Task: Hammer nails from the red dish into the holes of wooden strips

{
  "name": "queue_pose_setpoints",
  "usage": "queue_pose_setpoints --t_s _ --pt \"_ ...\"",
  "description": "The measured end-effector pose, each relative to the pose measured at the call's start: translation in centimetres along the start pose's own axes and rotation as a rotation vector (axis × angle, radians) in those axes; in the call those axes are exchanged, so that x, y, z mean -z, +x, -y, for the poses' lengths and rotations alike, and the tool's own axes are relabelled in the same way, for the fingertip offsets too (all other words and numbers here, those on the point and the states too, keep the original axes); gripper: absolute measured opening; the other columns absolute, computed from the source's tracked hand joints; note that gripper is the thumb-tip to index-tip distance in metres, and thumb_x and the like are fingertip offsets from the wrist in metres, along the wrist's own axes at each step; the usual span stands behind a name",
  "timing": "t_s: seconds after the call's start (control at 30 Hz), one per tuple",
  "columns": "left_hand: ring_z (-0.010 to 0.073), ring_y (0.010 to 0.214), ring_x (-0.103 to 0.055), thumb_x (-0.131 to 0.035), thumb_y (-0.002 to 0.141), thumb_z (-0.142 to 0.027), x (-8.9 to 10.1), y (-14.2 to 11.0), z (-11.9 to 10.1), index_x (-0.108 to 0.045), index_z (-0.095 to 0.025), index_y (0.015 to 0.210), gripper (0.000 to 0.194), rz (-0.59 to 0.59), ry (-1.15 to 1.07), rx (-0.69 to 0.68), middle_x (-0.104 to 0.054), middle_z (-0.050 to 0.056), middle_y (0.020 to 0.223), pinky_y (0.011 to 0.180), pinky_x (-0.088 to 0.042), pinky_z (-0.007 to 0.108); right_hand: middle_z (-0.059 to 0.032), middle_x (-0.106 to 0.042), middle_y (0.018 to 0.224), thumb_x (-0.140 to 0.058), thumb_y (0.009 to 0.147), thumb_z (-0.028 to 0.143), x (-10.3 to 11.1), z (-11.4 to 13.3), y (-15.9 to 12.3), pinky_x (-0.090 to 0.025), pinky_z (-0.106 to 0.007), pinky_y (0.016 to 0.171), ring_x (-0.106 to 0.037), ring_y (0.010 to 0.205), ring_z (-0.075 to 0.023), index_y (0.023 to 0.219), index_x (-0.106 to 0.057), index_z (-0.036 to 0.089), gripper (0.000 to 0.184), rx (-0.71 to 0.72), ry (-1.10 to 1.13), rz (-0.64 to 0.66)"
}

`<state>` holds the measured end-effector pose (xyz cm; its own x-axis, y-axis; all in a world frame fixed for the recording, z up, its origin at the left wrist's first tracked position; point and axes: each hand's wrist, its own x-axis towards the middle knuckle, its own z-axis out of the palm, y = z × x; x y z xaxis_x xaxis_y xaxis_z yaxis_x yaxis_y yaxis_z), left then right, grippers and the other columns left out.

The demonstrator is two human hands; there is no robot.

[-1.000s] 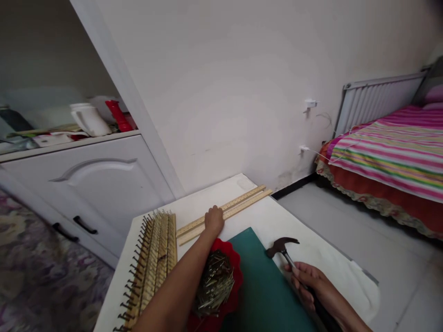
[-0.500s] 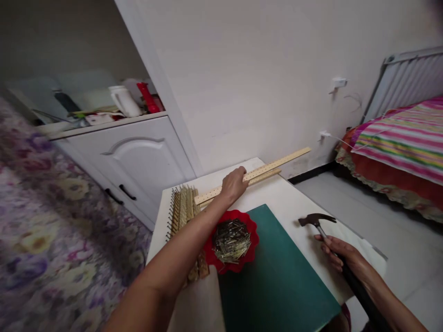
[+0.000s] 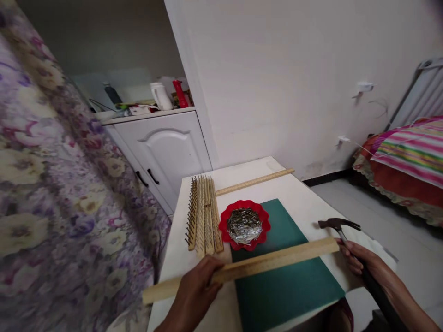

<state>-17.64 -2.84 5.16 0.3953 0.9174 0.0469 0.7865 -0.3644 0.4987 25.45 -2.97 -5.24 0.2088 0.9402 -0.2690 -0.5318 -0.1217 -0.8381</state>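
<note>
Here's the left hand (image 3: 199, 290), fingers curled snugly round a flat wood strip (image 3: 277, 259), slanting across at six o'clock from the scalloped red bowl (image 3: 266, 226) of metal nails (image 3: 244, 226). Right hand (image 3: 367, 258), fingers wrapped round the hammer (image 3: 374, 291)! Does the strip's far end touch them? Can't tell; its surface is blurred. Both forearms cut off below. Spiky nailed strips (image 3: 204, 216) bristle at nine o'clock, smooth green mat (image 3: 290, 286) at five.

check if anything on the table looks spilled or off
No spill shows: the loose metal nails sit inside the red scalloped bowl. Slightly odd: that bowl seems to overhang the left edge of the flat green board, not sitting fully on it.
</note>
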Motion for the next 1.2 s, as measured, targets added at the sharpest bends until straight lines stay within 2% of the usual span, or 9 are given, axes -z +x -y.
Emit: queue_pose_setpoints --t_s 0.07,0.17,0.4,0.5,0.63,0.77,0.9,1.03,1.2 --pt "0.0157 0.082 -0.057 -0.048 0.071 -0.011 -1.3 -1.6 1.4 -0.056 -0.024 0.098 0.031 -0.004 0.039 0.060 -0.060 0.001 0.092 0.071 -0.044 0.024 0.0047 -0.055 0.054 -0.081 0.059 0.027 -0.4 0.0 -0.2 -0.038 -0.011 0.025 -0.038 0.031 -0.0015 0.081 -0.071 0.014 0.028 -0.024 0.019 -0.004" --pt "0.0171 0.083 -0.058 -0.046 0.074 -0.013 -2.5 -2.6 2.6 -0.056 -0.025 0.096 0.026 -0.039 0.171 0.113 -0.060 0.001 0.094 0.070 -0.043 0.026 0.0047 -0.055 0.053 -0.080 0.059 0.023 -1.3 0.0 -0.4 -0.038 -0.011 0.025 -0.037 0.030 -0.0012 0.080 -0.071 0.014 0.025 -0.062 0.030 0.012" --pt "0.0167 0.078 -0.059 -0.041 0.079 -0.012 -3.9 -3.0 2.5 -0.055 -0.024 0.087 0.019 0.010 0.471 0.187 -0.060 0.001 0.091 0.065 -0.041 0.025 0.0034 -0.055 0.054 -0.074 0.066 0.019 -2.5 0.2 -0.8 -0.036 -0.012 0.025 -0.037 0.031 -0.0024 0.081 -0.071 0.014 0.016 -0.070 0.027 0.070" --pt "0.0183 0.079 -0.060 -0.041 0.080 -0.011 -4.6 -3.7 2.8 -0.056 -0.025 0.092 0.024 -0.034 0.580 0.112 -0.063 0.002 0.095 0.068 -0.045 0.028 0.0038 -0.055 0.054 -0.076 0.064 0.021 -2.7 0.3 -0.9 -0.036 -0.011 0.025 -0.036 0.031 -0.0018 0.080 -0.071 0.014 0.018 -0.072 0.027 0.088" --pt "0.0193 0.096 -0.060 -0.041 0.078 -0.006 -6.1 -5.2 4.4 -0.054 -0.026 0.112 0.041 -0.194 0.637 -0.093 -0.064 0.004 0.110 0.082 -0.047 0.031 0.0041 -0.055 0.054 -0.075 0.066 0.022 -2.9 0.2 -1.4 -0.037 -0.011 0.027 -0.038 0.033 -0.0025 0.082 -0.070 0.014 0.018 -0.076 0.015 0.111" --pt "0.0204 0.103 -0.059 -0.039 0.081 -0.007 -7.5 -6.6 5.4 -0.054 -0.024 0.118 0.043 -0.307 0.651 -0.190 -0.064 0.005 0.115 0.088 -0.047 0.034 0.0046 -0.055 0.053 -0.075 0.067 0.022 -2.9 0.0 -1.8 -0.036 -0.011 0.027 -0.038 0.033 -0.0022 0.083 -0.070 0.014 0.019 -0.084 -0.004 0.122" --pt "0.0213 0.105 -0.059 -0.037 0.084 -0.009 -8.5 -7.5 5.1 -0.057 -0.024 0.116 0.041 -0.342 0.638 -0.224 -0.064 0.005 0.115 0.091 -0.046 0.037 0.0045 -0.056 0.053 -0.075 0.065 0.021 -2.7 -0.4 -1.9 -0.034 -0.012 0.025 -0.036 0.029 -0.0015 0.081 -0.069 0.014 0.019 -0.096 -0.023 0.126" --pt "0.0215 0.108 -0.057 -0.036 0.081 -0.005 -9.2 -7.9 4.5 -0.053 -0.024 0.123 0.050 -0.307 0.609 -0.190 -0.061 0.007 0.120 0.093 -0.046 0.039 0.0044 -0.056 0.053 -0.075 0.064 0.021 -2.2 -0.9 -1.8 -0.033 -0.012 0.025 -0.034 0.028 -0.0013 0.081 -0.069 0.013 0.020 -0.100 -0.038 0.142" --pt "0.0218 0.114 -0.052 -0.041 0.080 -0.009 -8.9 -8.0 3.6 -0.046 -0.023 0.129 0.052 -0.291 0.508 -0.168 -0.057 0.009 0.125 0.100 -0.040 0.042 0.0042 -0.055 0.053 -0.075 0.064 0.023 -2.2 -1.0 -2.1 -0.032 -0.014 0.025 -0.033 0.029 -0.0019 0.080 -0.068 0.013 0.020 -0.095 -0.037 0.160"
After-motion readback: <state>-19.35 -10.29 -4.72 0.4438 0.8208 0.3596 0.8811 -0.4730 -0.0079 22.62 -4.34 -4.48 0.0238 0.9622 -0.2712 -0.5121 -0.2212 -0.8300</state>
